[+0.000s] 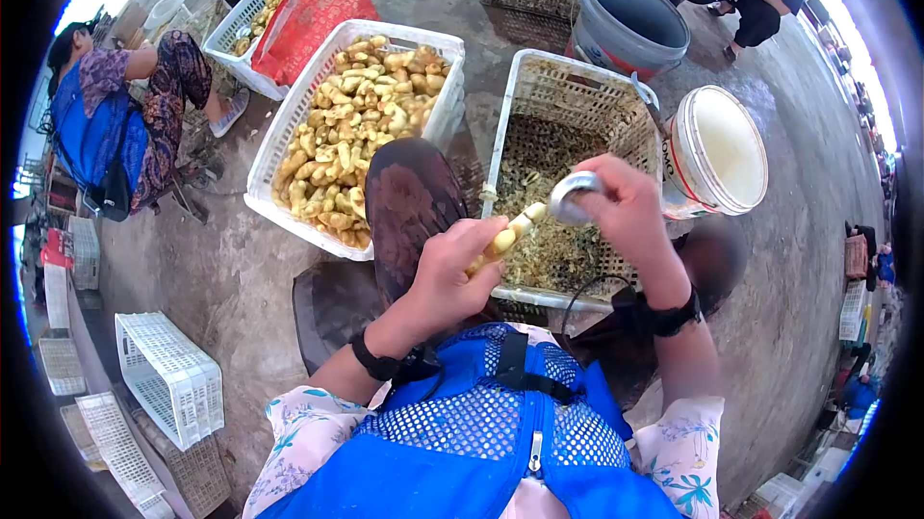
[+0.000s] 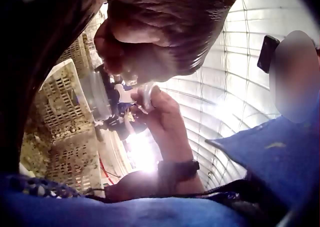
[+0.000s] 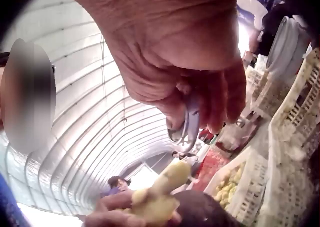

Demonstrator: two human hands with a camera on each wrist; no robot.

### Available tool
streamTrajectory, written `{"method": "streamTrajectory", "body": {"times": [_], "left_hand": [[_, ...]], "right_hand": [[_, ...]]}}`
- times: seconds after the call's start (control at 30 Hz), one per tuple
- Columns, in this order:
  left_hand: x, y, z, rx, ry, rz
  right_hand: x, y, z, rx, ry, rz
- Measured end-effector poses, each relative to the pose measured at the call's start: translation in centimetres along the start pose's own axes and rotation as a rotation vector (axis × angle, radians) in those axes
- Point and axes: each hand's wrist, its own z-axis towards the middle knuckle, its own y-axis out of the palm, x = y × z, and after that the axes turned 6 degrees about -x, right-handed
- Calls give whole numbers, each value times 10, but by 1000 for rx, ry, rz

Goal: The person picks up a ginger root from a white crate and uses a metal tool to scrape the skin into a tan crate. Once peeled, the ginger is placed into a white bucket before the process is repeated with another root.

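Note:
My left hand (image 1: 450, 271) grips a knobbly, pale yellow piece of ginger (image 1: 517, 233) between thumb and fingers, its end pointing up and right. In my right hand (image 1: 626, 206) is a shiny metal ring (image 1: 575, 197), pinched by thumb and fingers close to the ginger's tip. The right wrist view shows the ring (image 3: 189, 127) a little apart from the ginger (image 3: 172, 177). Both hands are over a dirty white crate (image 1: 498, 148) with peel scraps (image 1: 558, 254) in its bottom. In the left wrist view the left hand (image 2: 155, 41) mostly hides the ginger.
A white crate (image 1: 262, 182) heaped with ginger (image 1: 337, 134) stands left of my knee. Behind it is another crate with a red sack (image 1: 322, 13). A grey bucket (image 1: 630, 23) and a white bucket (image 1: 727, 148) stand right. A seated person (image 1: 115, 124) is at left.

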Motion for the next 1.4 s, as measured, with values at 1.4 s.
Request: {"method": "streamTrajectory", "body": {"times": [1.4], "left_hand": [[13,-26,0,-232,-587,-982]], "right_hand": [[-17,11,0,-330,-399,-131]]}}
